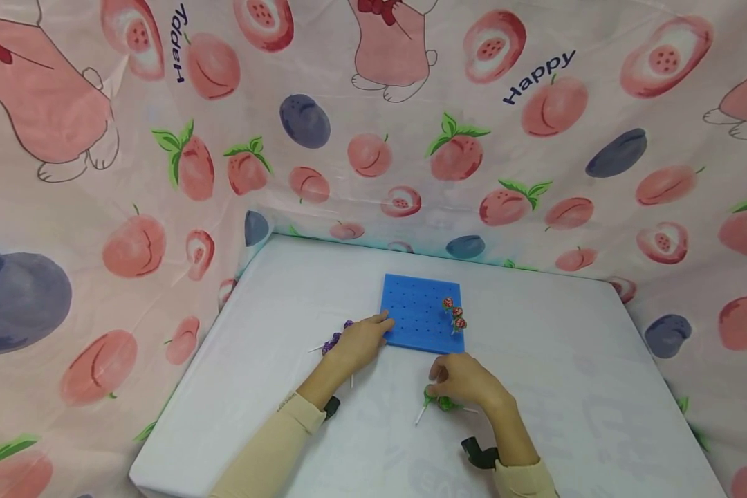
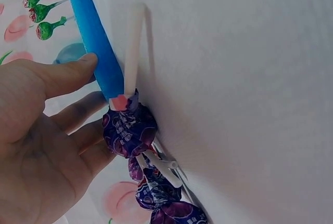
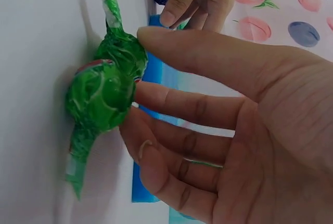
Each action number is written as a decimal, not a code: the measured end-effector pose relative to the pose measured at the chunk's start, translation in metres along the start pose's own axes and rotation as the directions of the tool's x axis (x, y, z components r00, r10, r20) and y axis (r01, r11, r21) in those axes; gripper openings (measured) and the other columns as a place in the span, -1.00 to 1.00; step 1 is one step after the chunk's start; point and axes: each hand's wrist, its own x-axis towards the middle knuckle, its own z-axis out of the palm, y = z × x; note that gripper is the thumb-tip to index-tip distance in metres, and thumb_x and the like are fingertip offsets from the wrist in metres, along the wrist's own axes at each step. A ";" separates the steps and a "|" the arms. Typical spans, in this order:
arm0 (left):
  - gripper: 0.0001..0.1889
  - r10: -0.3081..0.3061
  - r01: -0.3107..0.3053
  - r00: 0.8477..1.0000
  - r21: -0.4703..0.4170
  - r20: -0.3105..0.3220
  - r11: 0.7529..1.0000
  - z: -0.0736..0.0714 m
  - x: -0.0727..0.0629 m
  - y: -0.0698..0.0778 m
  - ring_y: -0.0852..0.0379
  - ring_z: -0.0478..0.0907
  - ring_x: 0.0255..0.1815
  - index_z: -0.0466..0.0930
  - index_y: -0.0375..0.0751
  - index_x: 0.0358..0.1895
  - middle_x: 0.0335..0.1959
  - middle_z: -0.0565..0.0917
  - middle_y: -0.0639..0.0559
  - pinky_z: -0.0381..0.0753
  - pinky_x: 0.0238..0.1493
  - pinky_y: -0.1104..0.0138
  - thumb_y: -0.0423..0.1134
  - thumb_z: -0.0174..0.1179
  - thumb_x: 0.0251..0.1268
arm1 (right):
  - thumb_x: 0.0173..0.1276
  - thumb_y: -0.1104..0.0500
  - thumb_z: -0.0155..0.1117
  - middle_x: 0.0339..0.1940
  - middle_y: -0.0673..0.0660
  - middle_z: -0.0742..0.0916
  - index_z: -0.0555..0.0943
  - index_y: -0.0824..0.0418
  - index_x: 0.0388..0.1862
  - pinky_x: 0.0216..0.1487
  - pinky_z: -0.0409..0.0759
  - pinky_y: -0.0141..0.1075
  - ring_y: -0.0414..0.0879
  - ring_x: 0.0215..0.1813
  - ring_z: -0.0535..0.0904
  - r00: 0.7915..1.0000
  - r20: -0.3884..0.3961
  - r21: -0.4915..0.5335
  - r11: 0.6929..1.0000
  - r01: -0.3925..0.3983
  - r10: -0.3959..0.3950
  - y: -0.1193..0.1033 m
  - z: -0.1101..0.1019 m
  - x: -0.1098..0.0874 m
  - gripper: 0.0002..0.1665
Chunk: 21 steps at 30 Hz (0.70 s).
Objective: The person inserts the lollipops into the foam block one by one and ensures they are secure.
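Observation:
My left hand (image 1: 362, 342) grips the lower left corner of a blue board (image 1: 413, 311) with rows of small holes; its thumb lies against the edge in the left wrist view. Beside that hand lie purple-wrapped lollipops (image 2: 130, 130), partly hidden by it in the head view. My right hand (image 1: 467, 379) is low over green-wrapped lollipops (image 1: 446, 402) in front of the board. Its thumb and index finger pinch the upper green lollipop (image 3: 122, 52) at its candy; another green lollipop (image 3: 99, 99) lies against it.
Three red-and-green lollipops (image 1: 453, 312) stand in a row along the board's right side. Everything rests on a white-covered table (image 1: 566, 366). A fruit-printed cloth (image 1: 361, 124) hangs behind and at the sides. Dark wrist-worn devices (image 1: 478, 453) sit under my forearms.

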 end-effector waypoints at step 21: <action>-0.70 -0.003 0.003 1.000 0.003 -0.007 1.000 0.002 0.002 0.000 -0.13 0.61 0.33 0.61 -0.07 0.23 0.49 0.49 -0.15 0.74 0.07 0.04 -0.28 0.26 0.52 | 0.28 0.12 0.59 -0.42 -0.09 0.71 0.74 0.13 -0.22 -0.39 0.62 -0.33 -0.20 -0.39 0.60 0.991 0.022 0.060 0.990 0.130 -0.131 0.013 0.007 0.002 -0.81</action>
